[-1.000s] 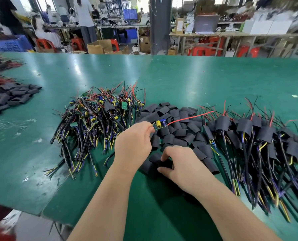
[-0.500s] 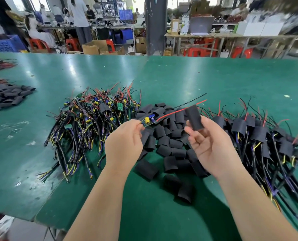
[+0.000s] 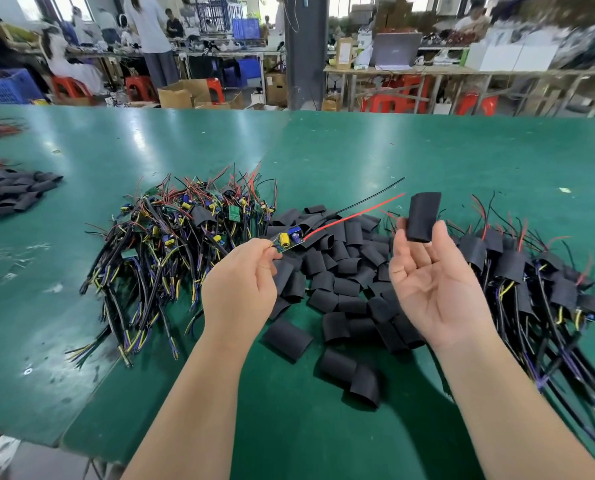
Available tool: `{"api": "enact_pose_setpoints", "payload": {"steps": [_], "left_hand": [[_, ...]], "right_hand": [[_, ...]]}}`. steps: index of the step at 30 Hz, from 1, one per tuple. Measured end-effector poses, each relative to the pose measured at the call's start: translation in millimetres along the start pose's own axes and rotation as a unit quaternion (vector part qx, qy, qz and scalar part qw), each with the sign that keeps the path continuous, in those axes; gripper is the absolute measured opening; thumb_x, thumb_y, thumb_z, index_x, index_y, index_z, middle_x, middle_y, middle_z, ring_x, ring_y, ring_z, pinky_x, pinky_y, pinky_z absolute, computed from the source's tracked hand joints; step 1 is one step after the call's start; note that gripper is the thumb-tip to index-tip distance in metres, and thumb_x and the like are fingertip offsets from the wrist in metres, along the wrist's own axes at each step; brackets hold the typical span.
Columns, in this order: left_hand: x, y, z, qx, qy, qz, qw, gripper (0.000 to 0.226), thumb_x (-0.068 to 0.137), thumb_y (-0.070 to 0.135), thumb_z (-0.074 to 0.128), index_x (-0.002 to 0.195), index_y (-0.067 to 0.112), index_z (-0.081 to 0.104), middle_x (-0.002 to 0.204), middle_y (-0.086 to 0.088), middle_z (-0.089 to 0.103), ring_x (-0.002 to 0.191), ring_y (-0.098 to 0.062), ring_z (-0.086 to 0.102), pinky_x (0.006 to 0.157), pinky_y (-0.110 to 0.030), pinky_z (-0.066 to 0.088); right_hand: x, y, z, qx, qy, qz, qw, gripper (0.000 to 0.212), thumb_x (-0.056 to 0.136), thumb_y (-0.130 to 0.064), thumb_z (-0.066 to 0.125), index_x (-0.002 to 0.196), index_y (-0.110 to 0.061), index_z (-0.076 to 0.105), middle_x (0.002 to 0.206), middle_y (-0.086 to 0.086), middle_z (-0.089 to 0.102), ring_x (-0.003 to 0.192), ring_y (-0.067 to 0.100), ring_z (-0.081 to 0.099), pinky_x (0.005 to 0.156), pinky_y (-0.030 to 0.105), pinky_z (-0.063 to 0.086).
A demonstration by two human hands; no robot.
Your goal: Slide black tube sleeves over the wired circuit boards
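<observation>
No text, label, brand or number can be read anywhere. The small green circuit board [image 3: 286, 241] pinched in the left hand [image 3: 240, 289] shows only the shapes of its parts, and any print on it is too small to tell. The flat green board [image 3: 234, 213] lying on top of the pile of wired boards [image 3: 171, 244] is equally blank at this size. At the back of the room, the upright brown cardboard box [image 3: 344, 53] carries a pale panel whose marks are too blurred to make out.

Sleeve [image 3: 422, 216] upright, board [image 3: 287, 241] bare
</observation>
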State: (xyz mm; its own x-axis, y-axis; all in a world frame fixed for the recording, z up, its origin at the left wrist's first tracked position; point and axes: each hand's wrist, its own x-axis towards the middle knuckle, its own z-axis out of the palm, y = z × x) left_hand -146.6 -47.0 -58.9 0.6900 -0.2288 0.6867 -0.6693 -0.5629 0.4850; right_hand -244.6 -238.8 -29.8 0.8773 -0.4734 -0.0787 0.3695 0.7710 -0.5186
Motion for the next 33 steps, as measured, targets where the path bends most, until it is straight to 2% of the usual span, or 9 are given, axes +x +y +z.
{"api": "enact_pose_setpoints", "payload": {"steps": [3,8,13,17,21,27,30,31,33], "left_hand": [[0.0,-0.1,0.1,-0.005,-0.005,0.004,1.000,0.023,0.092,0.012,0.043,0.076,0.016,0.058,0.068,0.007,0.062,0.066,-0.018,0.063,0.052,-0.034,0.046],[-1.2,-0.5,0.3,-0.015,-0.012,0.018,1.000,0.022,0.090,0.009,0.044,0.078,0.012,0.062,0.068,0.008,0.062,0.062,-0.018,0.060,0.053,-0.030,0.045],[-1.5,0.2,0.8,-0.022,-0.020,0.021,0.999,0.021,0.089,0.008,0.045,0.078,0.011,0.062,0.068,0.007,0.062,0.060,-0.016,0.057,0.055,-0.025,0.040],[-1.9,0.9,1.3,-0.021,-0.027,0.021,0.999,0.023,0.091,0.011,0.044,0.080,0.010,0.064,0.068,0.007,0.062,0.058,-0.015,0.055,0.055,-0.024,0.038],[-1.9,2.5,0.4,-0.025,-0.035,0.018,0.999,0.023,0.091,0.012,0.044,0.081,0.010,0.065,0.069,0.005,0.063,0.062,-0.018,0.060,0.056,-0.030,0.046],[-1.8,3.7,0.0,-0.030,-0.035,0.013,0.999,0.023,0.091,0.012,0.044,0.082,0.010,0.065,0.070,0.005,0.064,0.064,-0.019,0.061,0.056,-0.030,0.045],[-2.0,2.6,0.6,-0.033,-0.033,0.014,0.999,0.024,0.091,0.011,0.044,0.081,0.009,0.065,0.070,0.006,0.064,0.060,-0.016,0.056,0.054,-0.024,0.039],[-1.8,2.1,0.7,-0.032,-0.031,0.014,0.999,0.024,0.091,0.011,0.044,0.081,0.009,0.065,0.070,0.006,0.063,0.058,-0.014,0.053,0.054,-0.022,0.037],[-1.9,1.3,0.8,-0.030,-0.029,0.013,0.999,0.023,0.091,0.010,0.044,0.082,0.009,0.066,0.070,0.007,0.063,0.058,-0.013,0.053,0.054,-0.023,0.038]], "right_hand": [[1.1,-9.4,-2.0,0.000,0.016,-0.029,0.999,0.019,0.075,-0.021,0.065,0.085,-0.011,0.052,0.089,0.008,0.066,0.090,0.017,0.072,0.061,0.019,0.055],[8.6,-16.9,-9.9,-0.013,0.038,-0.087,0.995,0.014,0.085,-0.005,0.060,0.096,-0.013,0.058,0.081,0.008,0.068,0.093,0.026,0.072,0.066,0.023,0.056],[13.1,-11.2,-14.2,-0.044,0.118,-0.070,0.990,0.012,0.098,-0.008,0.050,0.088,-0.008,0.054,0.067,0.008,0.068,0.073,0.025,0.073,0.053,0.020,0.054],[12.3,-5.5,-11.4,-0.235,0.146,-0.050,0.960,0.015,0.101,-0.025,0.046,0.092,-0.018,0.056,0.059,0.001,0.058,0.042,0.016,0.049,0.041,0.021,0.039],[9.8,-3.3,-3.7,-0.251,0.133,-0.002,0.959,0.009,0.094,-0.021,0.054,0.095,-0.018,0.062,0.064,-0.002,0.048,0.050,0.013,0.038,0.052,0.025,0.033],[8.6,7.9,-18.4,-0.513,0.023,0.008,0.858,0.029,0.100,-0.013,0.045,0.128,-0.021,0.053,0.090,-0.003,0.046,0.070,0.013,0.044,0.075,0.026,0.040],[8.4,9.8,-23.5,-0.661,-0.006,-0.092,0.745,0.042,0.094,-0.022,0.059,0.133,-0.029,0.045,0.092,-0.012,0.057,0.082,0.006,0.053,0.074,0.021,0.039],[8.7,10.2,-23.5,-0.674,-0.017,-0.117,0.730,0.051,0.089,-0.022,0.066,0.133,-0.032,0.042,0.093,-0.013,0.062,0.086,0.002,0.056,0.076,0.019,0.040],[9.3,12.0,-23.6,-0.657,-0.034,-0.129,0.742,0.065,0.079,-0.018,0.078,0.131,-0.035,0.043,0.091,-0.012,0.069,0.089,-0.001,0.061,0.079,0.015,0.043]]}}
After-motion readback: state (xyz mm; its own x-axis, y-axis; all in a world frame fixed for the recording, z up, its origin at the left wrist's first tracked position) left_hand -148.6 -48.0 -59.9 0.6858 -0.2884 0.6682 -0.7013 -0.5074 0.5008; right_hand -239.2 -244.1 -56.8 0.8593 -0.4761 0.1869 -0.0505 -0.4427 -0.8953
